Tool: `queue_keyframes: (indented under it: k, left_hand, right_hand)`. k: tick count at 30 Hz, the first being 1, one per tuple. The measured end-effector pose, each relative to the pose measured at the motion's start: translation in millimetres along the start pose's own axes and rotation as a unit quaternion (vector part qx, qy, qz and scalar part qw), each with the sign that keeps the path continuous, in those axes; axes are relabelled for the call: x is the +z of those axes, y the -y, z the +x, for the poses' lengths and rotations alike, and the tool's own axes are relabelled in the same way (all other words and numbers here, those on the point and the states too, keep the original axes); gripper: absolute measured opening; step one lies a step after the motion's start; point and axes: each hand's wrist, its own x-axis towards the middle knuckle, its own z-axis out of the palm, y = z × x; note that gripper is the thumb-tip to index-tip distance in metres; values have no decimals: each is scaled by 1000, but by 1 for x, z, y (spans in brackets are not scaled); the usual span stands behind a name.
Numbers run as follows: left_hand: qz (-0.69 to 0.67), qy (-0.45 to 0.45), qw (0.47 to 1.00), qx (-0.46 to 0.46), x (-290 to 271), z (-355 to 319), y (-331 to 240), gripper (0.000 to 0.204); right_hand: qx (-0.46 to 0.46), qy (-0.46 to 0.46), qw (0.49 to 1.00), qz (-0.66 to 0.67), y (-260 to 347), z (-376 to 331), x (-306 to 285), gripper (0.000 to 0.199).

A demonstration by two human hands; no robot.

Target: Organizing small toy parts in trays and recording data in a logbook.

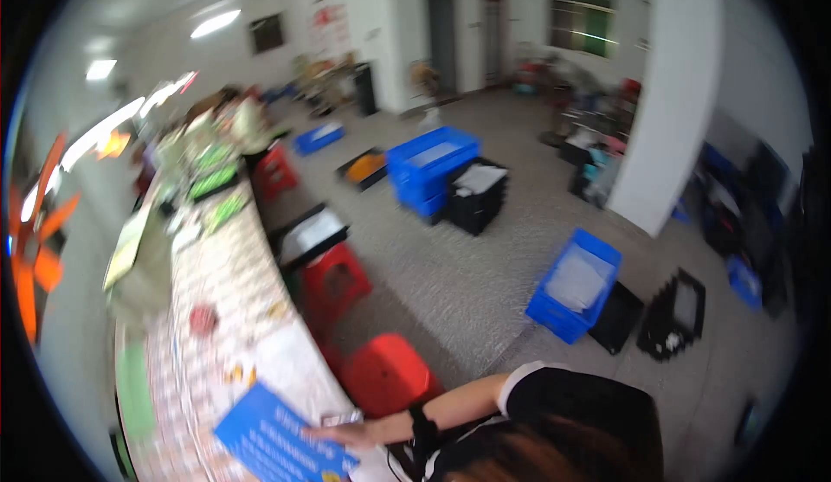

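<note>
My right arm reaches left across the lower part of the picture, with a dark band at the wrist. My right hand (349, 434) is closed on the upper right edge of a flat blue board (281, 439) with white print. The board is tilted over the near part of the table; whether it touches the top, I cannot tell. Beside the fingers is a small silvery flat thing (342, 417), too blurred to name. My left hand is not in view.
A long table (260, 296) with a checked cover runs away, bearing a dark red ball (203, 319) and green goods. People sit farther along. Red stools (394, 374) line its right side. Blue crates (576, 279) and black crates (476, 196) stand on the floor near a white pillar (671, 93).
</note>
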Motion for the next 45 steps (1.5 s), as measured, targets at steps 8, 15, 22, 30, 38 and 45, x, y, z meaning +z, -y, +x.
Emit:
queue_keyframes:
  k: [8, 15, 22, 30, 38, 45]
  left_hand:
    - [34, 63, 996, -45, 9, 11, 5, 47]
    - [51, 19, 998, -40, -13, -16, -3, 54]
    - [13, 21, 999, -40, -39, -17, -21, 46]
    - [58, 28, 998, -26, -48, -32, -55, 56]
    - [175, -155, 969, 84, -114, -35, -99, 5]
    - [350, -356, 843, 202, -135, -108, -171, 21]
  right_hand:
    - [-22, -73, 988, 132, 31, -18, -20, 28]
    - [46, -57, 994, 82, 25, -9, -2, 35]
    - [56, -42, 997, 44, 19, 9, 29, 39]
    - [89, -21, 992, 82, 5, 28, 39, 41]
    - [-18, -47, 989, 140, 21, 54, 12, 48]
    - [-56, -63, 990, 113, 54, 64, 3, 46]
